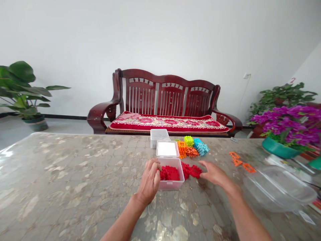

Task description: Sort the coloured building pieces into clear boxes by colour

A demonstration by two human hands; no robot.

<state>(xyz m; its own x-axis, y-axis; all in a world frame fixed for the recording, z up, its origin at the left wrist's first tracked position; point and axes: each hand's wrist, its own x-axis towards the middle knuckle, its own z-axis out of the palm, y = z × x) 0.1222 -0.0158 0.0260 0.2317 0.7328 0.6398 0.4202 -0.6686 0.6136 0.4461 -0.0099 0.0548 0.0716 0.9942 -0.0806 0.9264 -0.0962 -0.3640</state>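
A clear plastic box (170, 185) with its lid (167, 149) folded back stands on the table, holding red pieces (170, 173). My left hand (150, 177) is at the box's left side with its fingers curled at the rim; what they hold, if anything, is hidden. Just right of the box lie joined red pieces (195, 171). Beside them is my right hand (213, 172), thumb and fingers apart, with nothing between them.
Behind the box stands another clear box (159, 134). Orange (182, 149), yellow-green (188, 141) and blue blocks (201, 147) sit beside it. Orange pieces (235, 158), a large clear container (278, 187) and a flower pot (279, 147) are at the right.
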